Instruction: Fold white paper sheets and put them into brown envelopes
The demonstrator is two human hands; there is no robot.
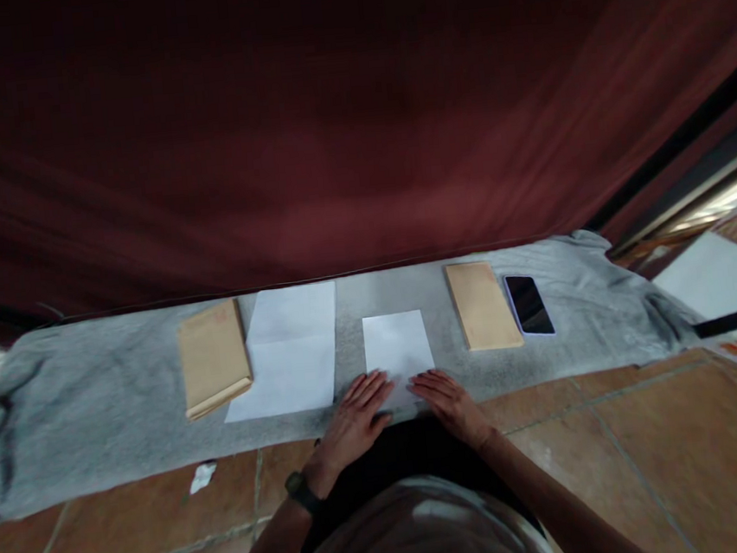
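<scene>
A small white sheet of paper [397,340], perhaps folded, lies flat in front of me on a grey cloth. Across its near left corner my left hand [360,408] rests flat with fingers stretched out, a dark watch on the wrist. My right hand [446,398] lies flat over the near right corner, fingers extended. Left of it is a larger white sheet [294,349] with a faint crease across it. Neither hand grips anything.
A stack of brown envelopes [213,357] overlaps the larger sheet at left. Another brown envelope pile [483,304] lies at right, beside a phone [529,304]. The grey cloth [126,404] covers a narrow bench against a dark red curtain [357,156]. A paper scrap [203,477] lies on the tiled floor.
</scene>
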